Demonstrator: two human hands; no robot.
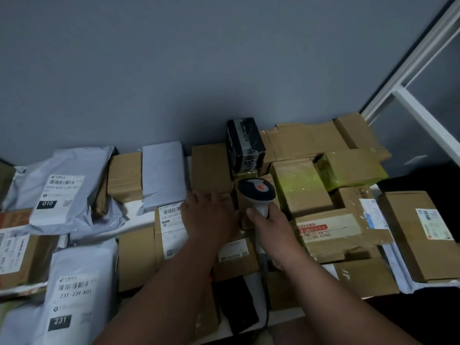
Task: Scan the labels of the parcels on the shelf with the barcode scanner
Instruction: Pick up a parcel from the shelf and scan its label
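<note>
The barcode scanner (257, 192) looks light, rigid plastic, best held by its handle, as it is: the right hand (271, 227) wraps the grip, thumb along its left side, head pointing to 12 o'clock over the boxes. At its 9 o'clock, the left hand (211, 215) lies flat, fingers loosely together, on a cardboard box (224, 245) beside the white label (171, 227). Soft grey mailers (67, 192) lie farther toward 9 o'clock.
</note>
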